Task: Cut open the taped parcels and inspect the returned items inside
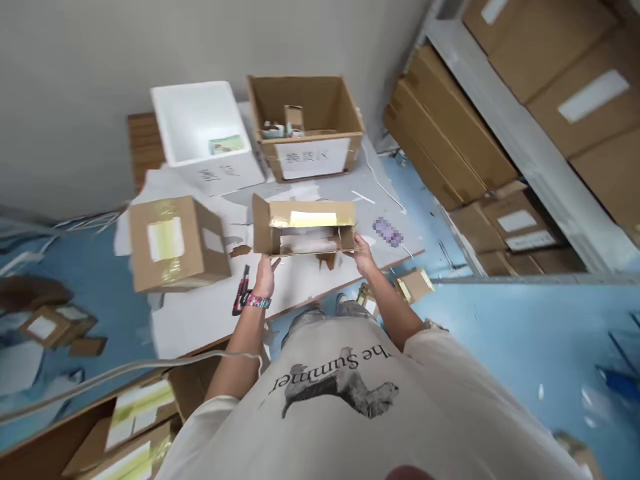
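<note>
Between my two hands is a small open cardboard box (310,212), its opening facing me and a yellowish taped label on its upper side. A flap stands out at its left end. My left hand (265,277) grips the lower left corner, with a patterned band on the wrist. At the lower right end, my right hand (363,257) is closed on the box's edge. Just left of my left hand, a black and red tool (241,291), perhaps a cutter, lies on the white-covered table (195,327).
A taped carton (167,247) stands on the left of the table. Behind are a white foam box (200,127) and a larger open carton (313,157) with small items inside. A blurred purple object (388,232) lies right. Shelves of cartons (560,100) stand at the right.
</note>
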`<act>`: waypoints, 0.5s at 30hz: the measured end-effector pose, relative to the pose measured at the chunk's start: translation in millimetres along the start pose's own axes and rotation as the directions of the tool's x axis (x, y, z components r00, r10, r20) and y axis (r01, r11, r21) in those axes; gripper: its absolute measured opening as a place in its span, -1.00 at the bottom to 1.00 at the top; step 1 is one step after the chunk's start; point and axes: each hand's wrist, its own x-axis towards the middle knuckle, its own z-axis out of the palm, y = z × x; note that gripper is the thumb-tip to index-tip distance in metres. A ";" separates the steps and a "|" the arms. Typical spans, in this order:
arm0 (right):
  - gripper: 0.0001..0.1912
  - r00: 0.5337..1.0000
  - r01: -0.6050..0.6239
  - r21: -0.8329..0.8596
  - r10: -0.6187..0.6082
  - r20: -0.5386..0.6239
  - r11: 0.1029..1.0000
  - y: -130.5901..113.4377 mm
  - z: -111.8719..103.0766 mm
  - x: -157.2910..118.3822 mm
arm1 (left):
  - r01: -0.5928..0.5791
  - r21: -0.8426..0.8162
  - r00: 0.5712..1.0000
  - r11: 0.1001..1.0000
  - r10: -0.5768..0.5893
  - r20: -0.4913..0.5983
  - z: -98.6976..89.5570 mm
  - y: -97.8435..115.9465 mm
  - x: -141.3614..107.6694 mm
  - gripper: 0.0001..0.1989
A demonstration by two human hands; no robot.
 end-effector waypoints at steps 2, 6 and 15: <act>-0.48 0.996 0.050 0.002 -0.050 -0.073 0.999 -0.4 -41.4 -27.3 | -0.051 0.017 0.994 0.999 0.049 0.097 25.4 2.2 -11.3 -0.23; -0.42 0.945 0.170 0.035 -0.153 -0.288 0.985 10.7 -152.3 -105.3 | -0.044 0.025 0.927 0.999 0.032 0.373 116.6 1.6 -39.0 -0.23; -0.43 0.628 0.027 0.013 -0.007 -0.778 1.000 70.3 -363.5 -304.3 | 0.100 0.118 0.469 0.988 -0.152 0.870 366.4 -29.5 -139.8 -0.11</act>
